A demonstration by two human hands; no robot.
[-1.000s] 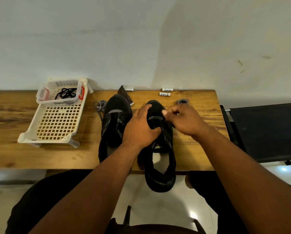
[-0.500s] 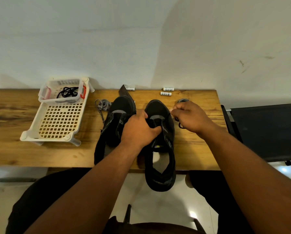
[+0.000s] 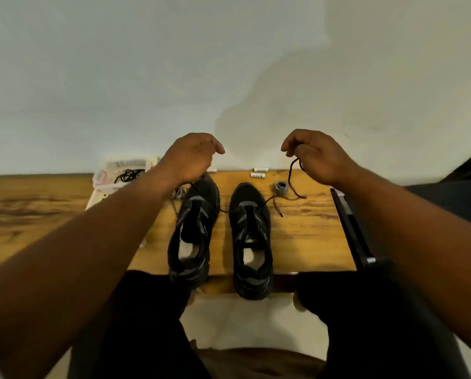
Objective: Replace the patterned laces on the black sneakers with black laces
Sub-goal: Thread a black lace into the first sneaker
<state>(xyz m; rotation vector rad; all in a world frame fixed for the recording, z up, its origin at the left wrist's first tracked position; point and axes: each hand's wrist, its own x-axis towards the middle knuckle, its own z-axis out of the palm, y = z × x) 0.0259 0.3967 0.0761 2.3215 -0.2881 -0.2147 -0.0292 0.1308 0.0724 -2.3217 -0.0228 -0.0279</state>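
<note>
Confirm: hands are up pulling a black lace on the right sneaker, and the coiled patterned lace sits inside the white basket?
Not quite. The head view shows the coiled patterned lace on the table, right of the right sneaker. The white basket holds black laces.

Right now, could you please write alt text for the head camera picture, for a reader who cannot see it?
Two raised hands pull a black lace threaded through the right black sneaker: the right hand pinches one end, the left hand appears to hold the other. A second sneaker stands beside it on the wooden table, with a coiled patterned lace and a white basket holding black laces.
</note>
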